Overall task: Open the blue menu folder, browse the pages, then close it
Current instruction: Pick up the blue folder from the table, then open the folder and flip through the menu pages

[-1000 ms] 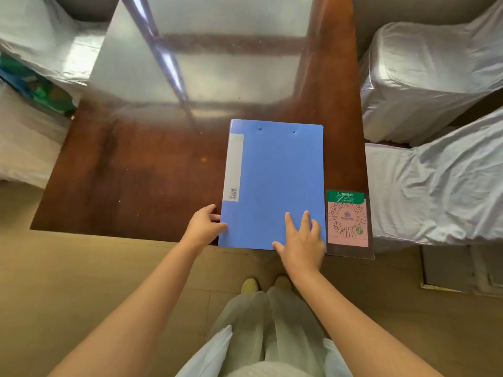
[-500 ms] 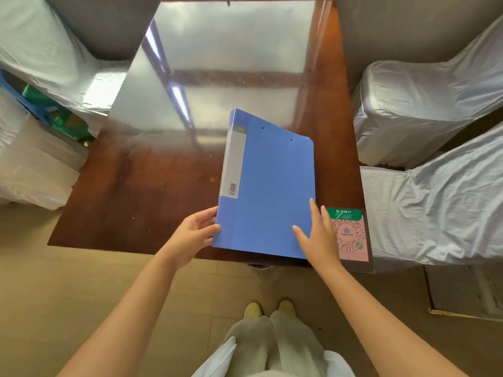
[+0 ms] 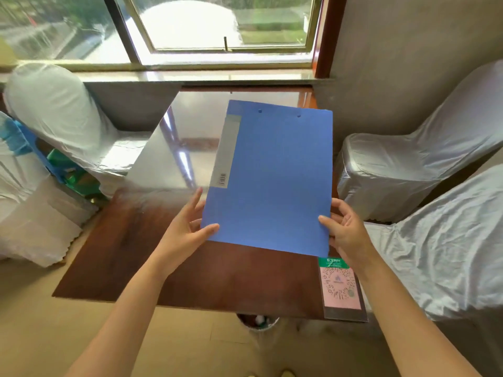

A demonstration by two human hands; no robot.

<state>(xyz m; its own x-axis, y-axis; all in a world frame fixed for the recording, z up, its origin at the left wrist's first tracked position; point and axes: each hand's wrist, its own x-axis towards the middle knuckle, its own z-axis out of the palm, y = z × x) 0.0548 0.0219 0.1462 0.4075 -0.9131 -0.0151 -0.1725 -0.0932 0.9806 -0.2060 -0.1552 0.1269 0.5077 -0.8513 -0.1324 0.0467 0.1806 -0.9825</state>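
The blue menu folder [image 3: 272,178] is raised off the desk [image 3: 130,240], still closed, with the left hand [image 3: 187,229] grasping its near-left corner and the right hand [image 3: 343,229] its near-right edge. Opening hasn't begun; next, I'd guess, the right grip must peel the cover open.

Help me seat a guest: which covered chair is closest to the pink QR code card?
The covered chair at the near right, right beside the QR code card at the table's corner. The far right chair sits farther back; the left chair is across the table.
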